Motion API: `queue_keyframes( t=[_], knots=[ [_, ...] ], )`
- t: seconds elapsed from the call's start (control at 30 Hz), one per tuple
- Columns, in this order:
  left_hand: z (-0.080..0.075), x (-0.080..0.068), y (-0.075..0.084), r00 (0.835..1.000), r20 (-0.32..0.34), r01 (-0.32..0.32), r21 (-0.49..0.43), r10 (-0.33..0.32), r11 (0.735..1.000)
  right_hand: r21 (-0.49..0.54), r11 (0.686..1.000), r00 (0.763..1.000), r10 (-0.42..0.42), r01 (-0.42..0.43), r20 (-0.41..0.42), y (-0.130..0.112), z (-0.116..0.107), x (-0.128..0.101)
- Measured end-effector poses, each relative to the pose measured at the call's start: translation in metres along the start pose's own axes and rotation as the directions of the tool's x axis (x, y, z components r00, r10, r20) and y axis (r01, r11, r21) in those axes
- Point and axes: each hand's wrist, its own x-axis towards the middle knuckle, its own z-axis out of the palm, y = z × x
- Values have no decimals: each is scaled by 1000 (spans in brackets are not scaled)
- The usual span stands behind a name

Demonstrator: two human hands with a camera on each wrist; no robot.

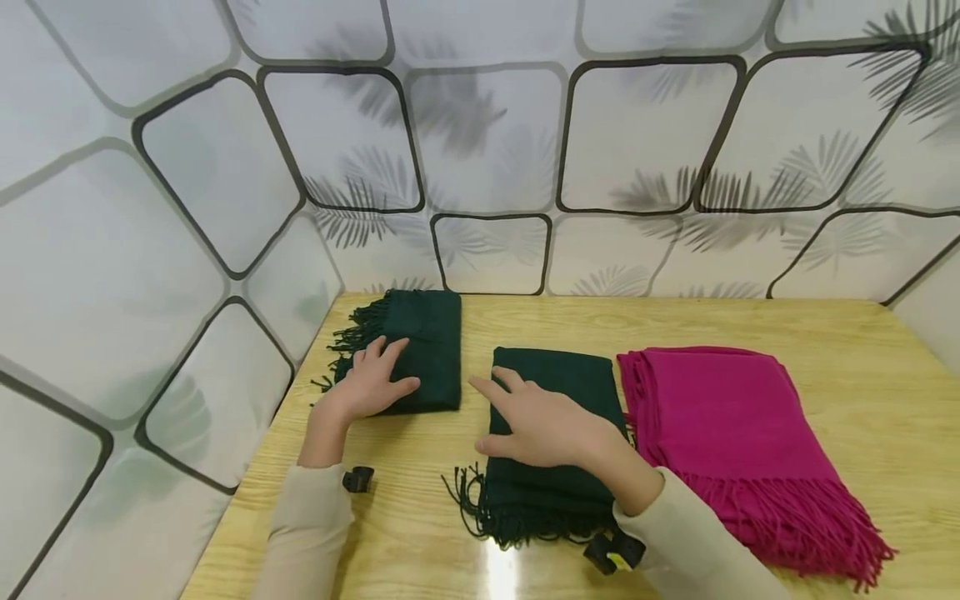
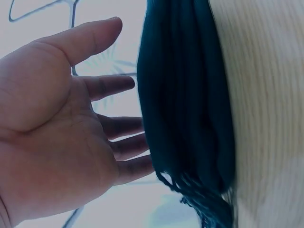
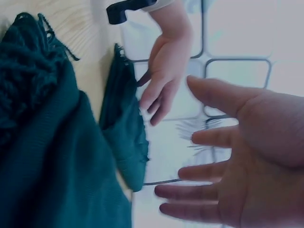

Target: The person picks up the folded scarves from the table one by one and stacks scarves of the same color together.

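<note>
Green and soft, the folded scarves lie on the counter (image 1: 825, 333), my left hand (image 1: 371, 379) spread flat on the far scarf (image 1: 420, 346), my right hand (image 1: 543, 425) spread over the near scarf (image 1: 555, 433); light, limp wool, best lifted by a folded edge.

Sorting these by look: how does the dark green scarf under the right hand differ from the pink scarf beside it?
The green scarf is dark and the narrower bundle; the pink scarf is bright magenta and wider. The right hand is over the green scarf with straight fingers; nothing touches the pink one. Both lie folded on the wooden table, fringe toward the person.
</note>
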Motion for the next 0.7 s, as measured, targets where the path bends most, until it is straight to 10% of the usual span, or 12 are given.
queue_keyframes(
  t=[0.4,0.7],
  knots=[
    [-3,5,-17,997,8,72,-56,-72,996,381,923,998,-60,52,9,17,9,56],
    [1,6,-29,998,-14,61,-104,-63,993,662,739,991,78,-128,106,29,16,88]
  ],
)
